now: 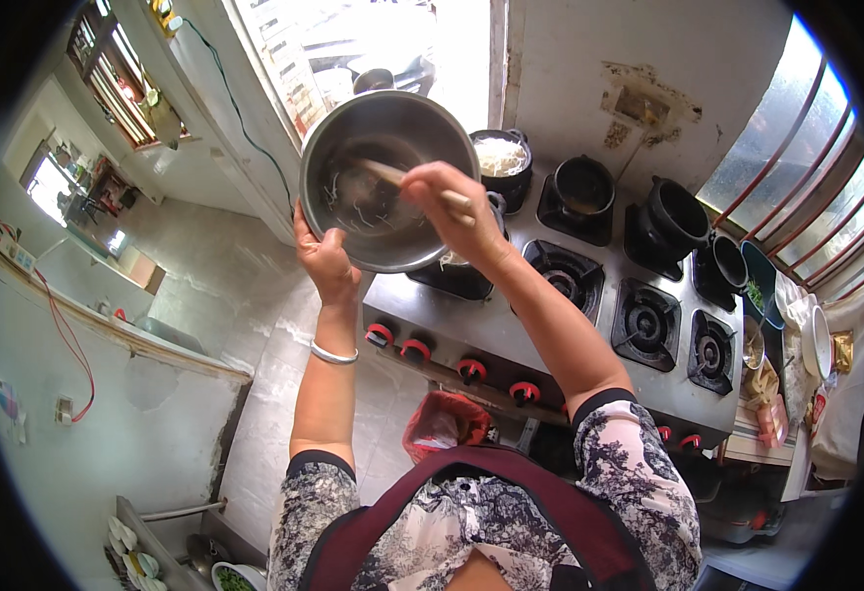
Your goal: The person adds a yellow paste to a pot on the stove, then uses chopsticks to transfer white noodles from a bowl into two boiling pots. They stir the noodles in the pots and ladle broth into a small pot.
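Observation:
A large metal pot [397,254] is held up, tilted, at the left end of the stove. My left hand [327,258] is closed on its near left side, with the thumb at the rim. A few white strands [365,213] like noodles cling inside the pot. In my right hand [451,202], closed in a grip, is a pale wooden stick-like utensil [384,171]. Its far end reaches into the pot; the tip's shape is unclear. Just right of the pot, a black pot [507,187] holds a heap of white shreds or noodles [501,156].
The steel stove [432,315] has bare burners [646,323] and red-ringed knobs [471,370]. Dark pots [676,217] stand along its back. A red-lined bin [444,424] sits below in front. Behind the big pot is a bright opening; a barred window [796,177] is at right.

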